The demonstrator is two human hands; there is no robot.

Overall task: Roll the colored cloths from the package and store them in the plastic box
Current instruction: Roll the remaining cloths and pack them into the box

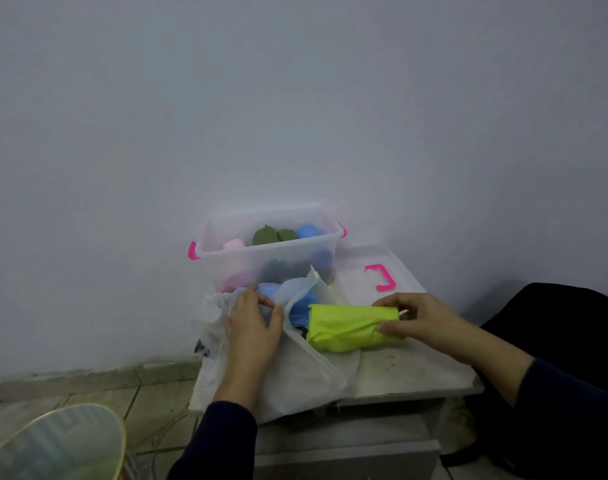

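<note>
Two hands busy: right hand (pixel 422 320) pinches the green cloth roll (pixel 351 327), long axis left-right, box (pixel 268 252) just behind; left hand (pixel 254 327) grips the bag (pixel 295 372).

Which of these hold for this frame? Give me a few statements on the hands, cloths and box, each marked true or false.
1. The right hand grips the lime-green cloth. True.
2. The plastic box holds no cloths. False: pink, green and blue rolls lie inside it.
3. The left hand holds the white package at its opening. True.
4. The lid is on the box. False: it lies beside the box, pink handle up.
5. A blue cloth shows in the package opening. True.
</note>
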